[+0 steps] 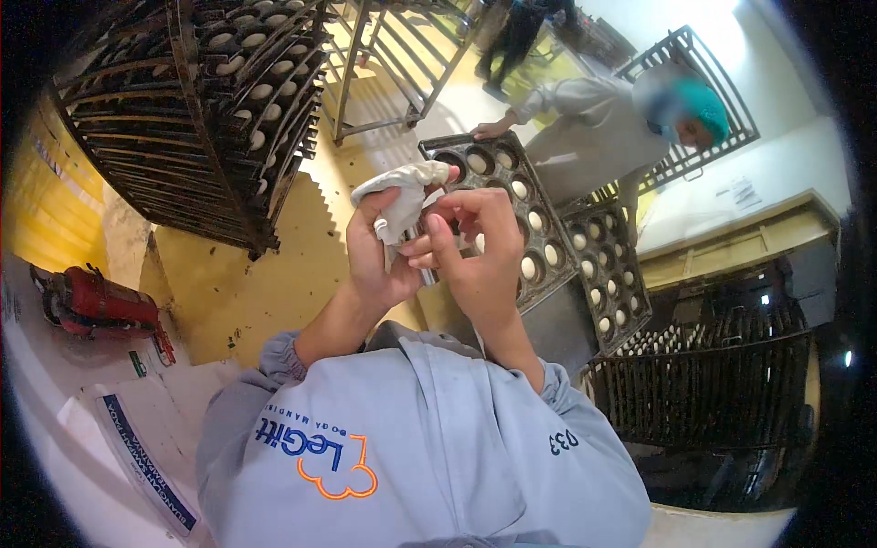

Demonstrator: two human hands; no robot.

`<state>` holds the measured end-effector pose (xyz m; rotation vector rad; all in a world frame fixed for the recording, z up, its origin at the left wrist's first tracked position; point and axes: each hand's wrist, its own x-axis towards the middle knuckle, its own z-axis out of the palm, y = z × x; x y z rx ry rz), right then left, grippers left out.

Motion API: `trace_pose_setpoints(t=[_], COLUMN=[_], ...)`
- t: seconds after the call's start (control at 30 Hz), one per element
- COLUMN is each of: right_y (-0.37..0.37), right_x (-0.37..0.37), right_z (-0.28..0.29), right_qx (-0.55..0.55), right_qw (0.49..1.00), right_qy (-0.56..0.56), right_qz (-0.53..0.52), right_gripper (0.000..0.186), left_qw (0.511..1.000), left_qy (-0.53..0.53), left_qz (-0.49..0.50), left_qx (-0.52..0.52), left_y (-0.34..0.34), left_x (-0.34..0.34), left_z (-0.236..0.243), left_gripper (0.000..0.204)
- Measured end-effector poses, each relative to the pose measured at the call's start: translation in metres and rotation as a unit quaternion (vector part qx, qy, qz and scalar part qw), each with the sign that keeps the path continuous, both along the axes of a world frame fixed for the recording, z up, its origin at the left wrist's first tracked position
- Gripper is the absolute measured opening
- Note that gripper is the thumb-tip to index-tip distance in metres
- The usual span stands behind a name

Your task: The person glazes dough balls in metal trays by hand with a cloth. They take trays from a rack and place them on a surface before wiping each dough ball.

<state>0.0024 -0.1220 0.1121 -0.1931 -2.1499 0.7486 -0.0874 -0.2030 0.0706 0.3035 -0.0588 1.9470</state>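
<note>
In front of my chest, my left hand [373,260] is closed round a crumpled white cloth [402,201], which could also be a glove. A small shiny metal cylinder [428,276] shows below the cloth, between my two hands. My right hand [489,251] has its fingers bent and closed about this cylinder, the thumb close to the fingertips. Its lower end sticks out beneath the fingers; the fingers hide most of the rest. Just beyond my right hand is a dark baking tray [557,285] with round pale dough pieces in its cups.
A second tray of dough [630,315] adjoins the first. A co-worker [594,119] in a teal hair cover touches the trays. At left stands a metal rack [187,119] loaded with trays; an emptier rack frame [413,114] is beyond. A red fire extinguisher [100,306] is at far left.
</note>
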Motion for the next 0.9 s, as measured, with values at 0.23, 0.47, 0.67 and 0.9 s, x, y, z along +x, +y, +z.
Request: trace_pose_setpoints(t=[0.23, 0.47, 0.67, 0.9], right_y=[0.013, 0.025, 0.044, 0.055], right_x=[-0.002, -0.003, 0.004, 0.022], right_z=[-0.004, -0.002, -0.014, -0.032], right_qx=[0.043, 0.014, 0.08, -0.034], right_qw=[0.998, 0.997, 0.994, 0.989], right_qy=[-0.018, -0.053, -0.065, -0.109], right_qz=[-0.034, -0.047, 0.036, 0.095], right_gripper=[0.02, 0.012, 0.013, 0.015], left_qw=[0.996, 0.997, 0.997, 0.982], left_qy=[0.034, 0.011, 0.007, 0.114], left_qz=[0.036, 0.008, -0.009, 0.059], left_qx=[-0.072, -0.082, -0.079, -0.142], left_y=[0.012, 0.028, 0.038, 0.051], left_x=[0.005, 0.008, 0.008, 0.017], left_z=[-0.004, -0.014, -0.038, -0.052], left_gripper=[0.061, 0.056, 0.054, 0.065])
